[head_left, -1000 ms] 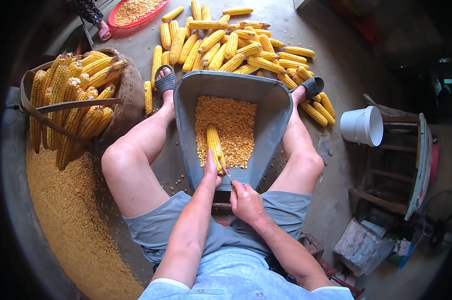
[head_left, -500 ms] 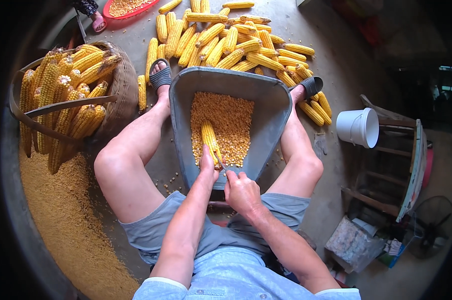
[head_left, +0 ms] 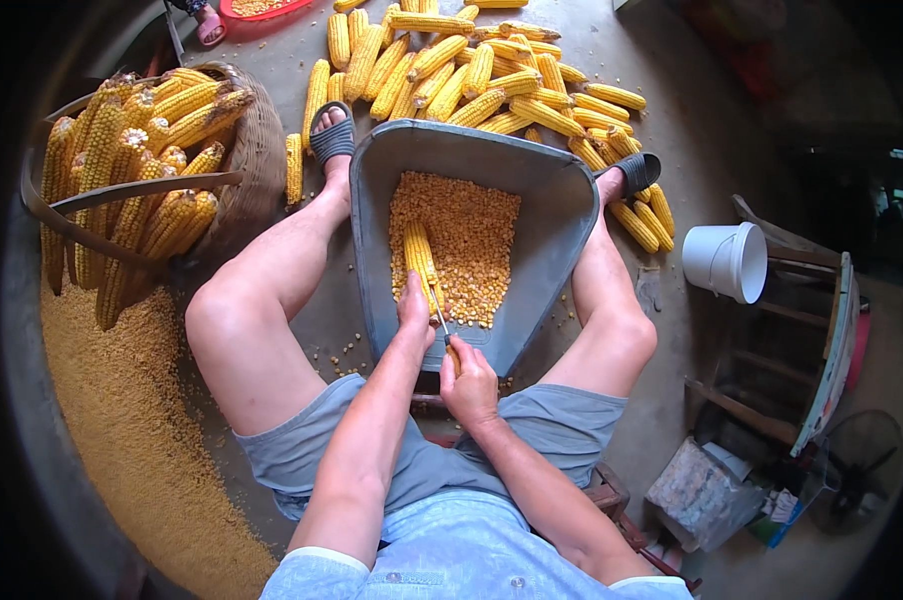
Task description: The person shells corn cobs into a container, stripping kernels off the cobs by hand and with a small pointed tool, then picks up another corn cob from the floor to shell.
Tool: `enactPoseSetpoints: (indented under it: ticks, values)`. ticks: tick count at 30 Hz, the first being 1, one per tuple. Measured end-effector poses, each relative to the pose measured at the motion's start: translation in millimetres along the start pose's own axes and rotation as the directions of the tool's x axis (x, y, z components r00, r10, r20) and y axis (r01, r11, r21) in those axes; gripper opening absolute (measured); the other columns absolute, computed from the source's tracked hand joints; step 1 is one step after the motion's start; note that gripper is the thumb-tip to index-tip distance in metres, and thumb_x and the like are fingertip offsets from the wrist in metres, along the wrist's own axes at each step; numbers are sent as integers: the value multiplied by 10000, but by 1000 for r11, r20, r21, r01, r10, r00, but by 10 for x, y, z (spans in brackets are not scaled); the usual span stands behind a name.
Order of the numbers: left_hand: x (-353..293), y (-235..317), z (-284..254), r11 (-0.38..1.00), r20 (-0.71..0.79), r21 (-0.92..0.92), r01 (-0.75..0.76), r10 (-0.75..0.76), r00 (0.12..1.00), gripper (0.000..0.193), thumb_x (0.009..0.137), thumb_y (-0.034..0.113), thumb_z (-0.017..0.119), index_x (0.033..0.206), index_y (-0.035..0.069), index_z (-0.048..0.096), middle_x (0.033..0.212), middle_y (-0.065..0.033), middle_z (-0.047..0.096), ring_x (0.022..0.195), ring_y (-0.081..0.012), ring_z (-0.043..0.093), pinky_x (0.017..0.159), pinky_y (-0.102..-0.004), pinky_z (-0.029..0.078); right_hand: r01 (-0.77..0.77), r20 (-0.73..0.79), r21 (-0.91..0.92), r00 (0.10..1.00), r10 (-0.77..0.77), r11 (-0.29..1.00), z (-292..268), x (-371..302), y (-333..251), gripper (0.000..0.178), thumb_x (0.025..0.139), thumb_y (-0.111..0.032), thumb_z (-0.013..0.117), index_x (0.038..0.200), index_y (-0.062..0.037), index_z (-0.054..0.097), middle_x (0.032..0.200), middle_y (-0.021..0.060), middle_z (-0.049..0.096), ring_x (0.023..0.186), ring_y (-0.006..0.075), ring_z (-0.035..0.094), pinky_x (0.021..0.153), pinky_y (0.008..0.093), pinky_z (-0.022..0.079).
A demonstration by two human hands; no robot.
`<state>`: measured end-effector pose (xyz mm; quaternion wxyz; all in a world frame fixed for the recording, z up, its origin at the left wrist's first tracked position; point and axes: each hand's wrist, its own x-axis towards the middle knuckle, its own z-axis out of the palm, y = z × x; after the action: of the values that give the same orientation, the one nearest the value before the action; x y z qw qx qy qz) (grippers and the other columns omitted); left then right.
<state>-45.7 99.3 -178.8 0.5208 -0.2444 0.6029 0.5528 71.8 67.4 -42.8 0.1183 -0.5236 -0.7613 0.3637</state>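
Tool [head_left: 446,336] swung straighter — right fingers [head_left: 464,362] closed round it, left fingers [head_left: 412,298] cob [head_left: 420,252] — tub [head_left: 544,245] roomy rightward.

Passage: above loose kernels [head_left: 482,235], right of held cob [head_left: 421,255]. Obstructions: walls of grey tray [head_left: 552,225], flanking knees [head_left: 222,315]. Clearance beneath right hand [head_left: 470,385] hard to judge.

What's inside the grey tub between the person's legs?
Loose corn kernels lie in the grey tub; over them, the left hand holds a corn cob, a metal-shafted tool against it. Whatever lies beneath the kernels is covered.
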Motion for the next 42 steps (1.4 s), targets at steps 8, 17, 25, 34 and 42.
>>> enactPoseSetpoints:
  ticks: [8,17,25,34,42]
  values:
    - [-217,128,-2,988,87,111,105,-115,990,535,956,602,344,1033,107,530,710,-86,588,541,-199,577,418,-321,459,164,407,-157,909,-87,974,-907,1033,-76,233,834,-157,627,1007,-12,683,870,223,678,837,357,668,775,410,533]
    - [-257,2,-14,963,184,-124,241,-216,959,563,937,638,348,1020,127,568,722,-70,609,550,-193,593,455,-317,499,244,172,-247,964,-205,938,-1006,503,-264,204,866,-145,596,1040,-40,609,810,233,624,725,407,645,660,468,542]
    - [-301,-51,46,963,173,-145,229,-203,964,580,925,644,374,1070,105,533,778,-110,599,625,-237,590,499,-354,490,143,148,-218,983,-112,965,-525,6,-103,268,870,-173,590,1105,-45,587,857,234,623,755,405,654,658,484,547]
    - [-182,-102,25,958,207,-166,233,-197,958,550,949,624,325,1043,107,491,706,-140,558,569,-261,564,465,-379,471,76,128,-273,991,-42,959,-338,156,-220,219,856,-142,576,1051,-45,594,809,236,626,721,420,639,660,503,537]
    - [-94,-25,28,966,160,-179,187,-159,974,540,957,589,353,1063,81,504,694,-124,559,526,-255,568,458,-386,485,103,163,-388,986,-42,916,-142,251,-194,217,854,-167,590,1042,-59,600,812,211,622,649,394,649,575,482,545]
